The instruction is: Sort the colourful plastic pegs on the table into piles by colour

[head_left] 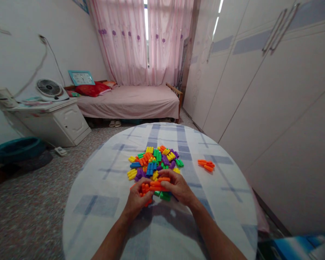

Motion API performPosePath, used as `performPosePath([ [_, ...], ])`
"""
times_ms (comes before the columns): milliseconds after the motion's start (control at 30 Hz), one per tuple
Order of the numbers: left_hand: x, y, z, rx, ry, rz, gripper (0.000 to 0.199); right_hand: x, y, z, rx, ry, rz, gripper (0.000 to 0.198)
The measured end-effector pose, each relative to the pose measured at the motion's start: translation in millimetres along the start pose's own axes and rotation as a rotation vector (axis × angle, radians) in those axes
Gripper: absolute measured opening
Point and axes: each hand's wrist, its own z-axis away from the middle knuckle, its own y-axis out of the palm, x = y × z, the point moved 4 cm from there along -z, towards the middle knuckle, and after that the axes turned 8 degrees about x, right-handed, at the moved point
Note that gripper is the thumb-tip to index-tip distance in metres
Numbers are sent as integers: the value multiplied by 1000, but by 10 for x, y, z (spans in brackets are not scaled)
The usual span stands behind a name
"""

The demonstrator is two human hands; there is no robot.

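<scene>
My left hand (137, 196) is closed around orange plastic building pieces (145, 188) near the front of the table. In my right hand (180, 188), thumb and fingers pinch another orange building piece (159, 184), which meets the left hand's pieces; whether they are locked together I cannot tell. Just beyond both hands lies a pile of plastic building pieces (151, 168) in yellow, green, blue, purple and orange. Green pieces (165, 196) show beneath my hands. Apart from the pile, to the right, a few orange pieces (206, 165) lie together.
The round table (97, 216) wears a blue-and-white checked cloth. Beyond it stands a bed (135, 101) under pink curtains. White wardrobe doors (246, 108) run along the right. A white cabinet (62, 122) with a fan (49, 87) stands left, near a teal basin (18, 148).
</scene>
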Motion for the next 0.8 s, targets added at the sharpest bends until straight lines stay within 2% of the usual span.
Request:
performPosePath([
  [100,-1,35,-6,35,49,-2,22,0,-14,13,-8,0,40,28],
  [200,82,71,-1,91,-26,25,26,9,-11,26,-24,1,143,25],
  [300,135,9,1,-36,-83,47,29,43,7,42,-28,-47,256,34],
  [367,124,-42,-3,-127,-72,60,30,81,27,50,-29,-127,392,48],
  [433,95,-62,-10,-163,-49,67,29,102,54,51,-38,-197,549,57],
  [633,53,-32,-18,-158,-37,116,26,96,138,41,-133,-247,829,48],
  [733,65,-115,-29,-246,-47,285,28,108,106,52,-168,-234,883,44],
  [800,84,-200,-33,-325,-56,462,30,111,-28,65,-240,-213,894,42],
])
